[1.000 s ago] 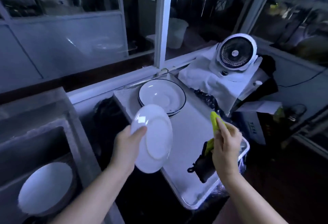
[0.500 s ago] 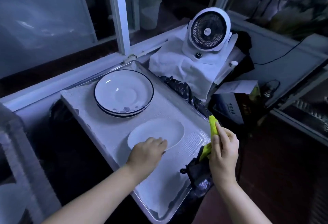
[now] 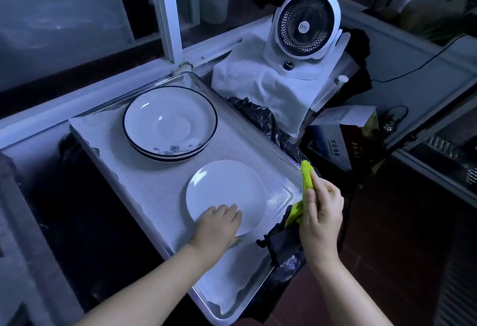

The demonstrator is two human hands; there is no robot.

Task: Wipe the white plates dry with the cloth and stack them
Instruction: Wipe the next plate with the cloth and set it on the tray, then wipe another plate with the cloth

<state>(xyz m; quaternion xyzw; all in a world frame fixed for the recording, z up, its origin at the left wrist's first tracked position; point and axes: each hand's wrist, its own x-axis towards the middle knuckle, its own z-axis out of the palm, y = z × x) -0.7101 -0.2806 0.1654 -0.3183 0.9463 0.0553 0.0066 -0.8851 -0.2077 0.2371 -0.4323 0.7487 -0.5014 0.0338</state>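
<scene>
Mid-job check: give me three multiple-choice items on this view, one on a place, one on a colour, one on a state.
1. Where is the plain white plate?
A) on the tray, nearer than the blue-rimmed stack
B) on top of that stack
C) on the floor

2. What colour is the cloth in the right hand?
A) white
B) yellow-green
C) red

3. What is the left hand doing?
A) hanging idle
B) lifting the plate high
C) holding the plate's near edge, with the plate flat

Answers:
1 A, it lies alone on the tray, apart from the stack.
2 B, it shows bright yellow-green above the fingers.
3 C, the fingers lie over the plate's near rim.
</scene>
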